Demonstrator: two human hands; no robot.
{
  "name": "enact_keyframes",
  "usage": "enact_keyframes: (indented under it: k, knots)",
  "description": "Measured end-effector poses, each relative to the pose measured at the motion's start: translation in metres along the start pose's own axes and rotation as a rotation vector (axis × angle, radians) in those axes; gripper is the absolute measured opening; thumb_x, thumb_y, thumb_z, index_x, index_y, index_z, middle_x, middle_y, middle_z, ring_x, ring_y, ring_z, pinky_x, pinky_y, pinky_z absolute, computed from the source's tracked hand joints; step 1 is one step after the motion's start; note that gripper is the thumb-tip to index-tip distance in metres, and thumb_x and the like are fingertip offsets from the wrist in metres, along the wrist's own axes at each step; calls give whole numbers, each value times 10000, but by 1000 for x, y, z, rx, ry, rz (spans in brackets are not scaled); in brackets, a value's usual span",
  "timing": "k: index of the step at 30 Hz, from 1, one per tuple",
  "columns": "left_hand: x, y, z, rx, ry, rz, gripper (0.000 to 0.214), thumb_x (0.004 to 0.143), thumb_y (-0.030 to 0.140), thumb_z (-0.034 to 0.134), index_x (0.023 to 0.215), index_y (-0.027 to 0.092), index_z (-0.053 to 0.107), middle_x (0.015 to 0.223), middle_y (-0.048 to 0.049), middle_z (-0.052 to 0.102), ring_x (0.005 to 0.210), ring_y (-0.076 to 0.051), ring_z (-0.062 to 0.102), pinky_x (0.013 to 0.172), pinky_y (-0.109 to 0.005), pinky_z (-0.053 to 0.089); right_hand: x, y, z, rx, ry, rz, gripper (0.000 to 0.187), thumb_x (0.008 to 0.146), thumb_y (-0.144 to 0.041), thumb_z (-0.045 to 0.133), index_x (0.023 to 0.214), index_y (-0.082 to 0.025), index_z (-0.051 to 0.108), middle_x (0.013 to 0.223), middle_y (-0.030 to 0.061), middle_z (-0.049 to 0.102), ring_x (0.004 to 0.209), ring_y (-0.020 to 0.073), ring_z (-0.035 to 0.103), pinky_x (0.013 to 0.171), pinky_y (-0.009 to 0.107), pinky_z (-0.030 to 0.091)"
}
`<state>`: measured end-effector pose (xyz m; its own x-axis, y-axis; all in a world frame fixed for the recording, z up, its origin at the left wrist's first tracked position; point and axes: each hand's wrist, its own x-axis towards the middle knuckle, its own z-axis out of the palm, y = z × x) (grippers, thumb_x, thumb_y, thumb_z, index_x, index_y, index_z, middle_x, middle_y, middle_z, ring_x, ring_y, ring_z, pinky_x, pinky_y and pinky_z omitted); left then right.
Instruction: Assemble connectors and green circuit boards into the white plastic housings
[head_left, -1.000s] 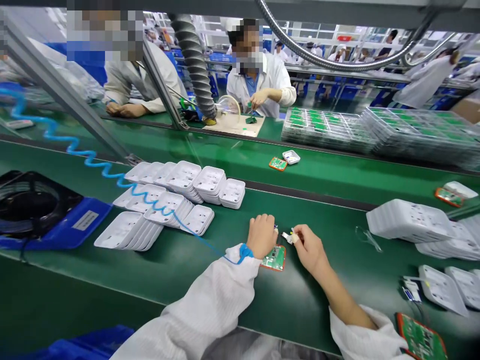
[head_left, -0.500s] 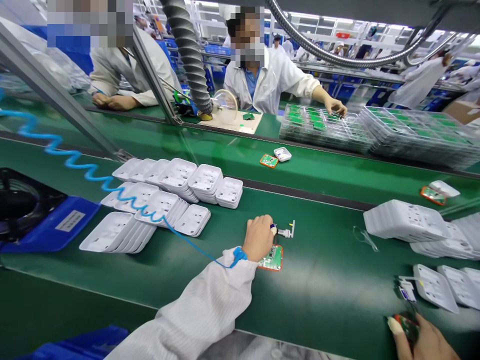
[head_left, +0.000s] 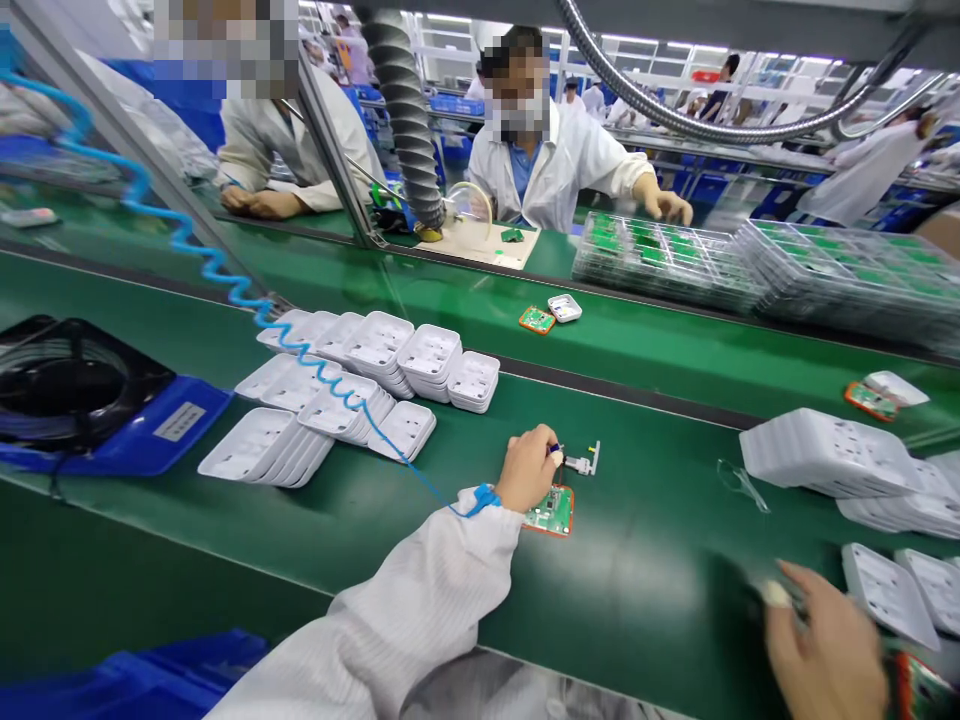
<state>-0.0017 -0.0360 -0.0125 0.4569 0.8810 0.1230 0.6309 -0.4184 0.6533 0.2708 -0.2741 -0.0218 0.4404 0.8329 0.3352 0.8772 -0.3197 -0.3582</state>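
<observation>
My left hand (head_left: 527,466) rests curled on the green mat, pinching the wires of a small white connector part (head_left: 585,462) that lies just to its right. A green circuit board with an orange rim (head_left: 551,511) lies under and beside that hand. My right hand (head_left: 829,640) is low at the right, blurred by motion, over a dark smeared thing on the mat. Another orange-rimmed board (head_left: 916,684) shows at its right edge. I cannot make out what the right hand's fingers hold.
Stacks of white plastic shells (head_left: 352,385) lie left of my hands, more shells (head_left: 825,452) at the right. A blue-framed fan (head_left: 82,395) stands far left. Across the conveyor (head_left: 675,345), a person in a white coat reaches over clear trays of green boards (head_left: 660,255).
My right hand left the white connector, went down to the lower right, and now moves back left, blurred. My left hand stays on the wires by the board.
</observation>
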Motion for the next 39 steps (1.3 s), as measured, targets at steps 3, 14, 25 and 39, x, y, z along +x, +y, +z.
enact_keyframes:
  k: [3,14,25,39]
  knots:
    - [1,0,-1,-51,4,-13,100,757,160,479,851,192,484,773,10,577,758,-151,527,722,-289,341,41,-74,34,118,-141,-176,265,860,-341,340,1085,-253,446,1030,108,529,942,261,521,802,433,423]
    - [3,-8,-2,-265,42,-64,165,734,139,484,876,194,549,803,7,597,751,-134,545,713,-261,418,125,-167,107,277,-377,-308,114,823,-264,419,776,-195,497,758,25,538,694,155,508,646,280,391]
    - [2,-7,0,-882,-182,-104,88,783,200,493,854,148,501,771,-21,611,721,-115,572,673,-240,440,121,-168,76,284,-332,-582,201,863,-186,350,908,-206,545,914,55,552,864,181,478,757,314,354]
    - [-3,3,-12,-452,-128,25,92,791,186,448,838,177,527,778,4,590,734,-130,529,687,-252,405,120,-167,80,218,-349,-661,250,871,-152,308,883,-196,554,819,50,541,816,182,467,745,319,323]
